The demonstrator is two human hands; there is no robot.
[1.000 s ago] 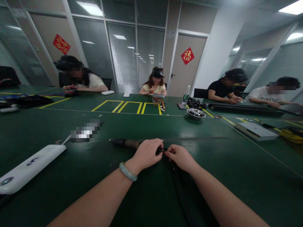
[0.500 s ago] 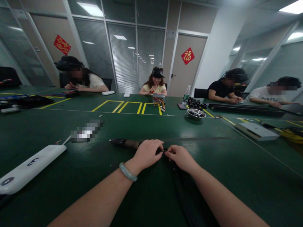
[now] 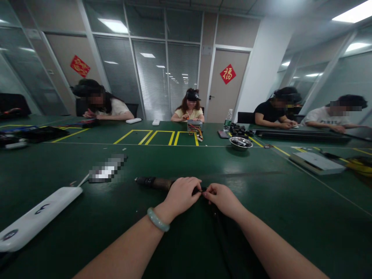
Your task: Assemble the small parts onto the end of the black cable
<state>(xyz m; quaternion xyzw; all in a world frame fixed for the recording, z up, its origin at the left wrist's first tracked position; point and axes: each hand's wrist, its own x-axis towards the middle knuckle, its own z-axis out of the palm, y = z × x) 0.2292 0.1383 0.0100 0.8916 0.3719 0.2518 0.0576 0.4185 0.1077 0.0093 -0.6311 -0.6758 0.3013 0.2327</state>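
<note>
My left hand [image 3: 183,194], with a pale green bangle [image 3: 158,220] on its wrist, arches over the right end of a dark, pen-shaped power screwdriver [image 3: 155,183] lying on the table. Its thumb and fingers close around a small dark piece. Close beside it, my right hand [image 3: 223,198] pinches at the same spot, the fingertips nearly touching the left ones. What sits in the pinch is too small to make out. A long black strip or cable [image 3: 222,236] runs from under my right hand towards me, blurred in shadow.
A white power bank marked 3 [image 3: 40,217] lies left, beside a pixelated device [image 3: 107,169]. Further off stand a metal bowl [image 3: 241,143], a bottle [image 3: 228,118] and a white box [image 3: 318,162]. Black bars [image 3: 299,135] lie right. Several people sit across the green table [image 3: 145,159].
The view has tilted up slightly, so things sit lower in the picture. Both hands keep their pinch at the same place, with hardly any finger motion.
</note>
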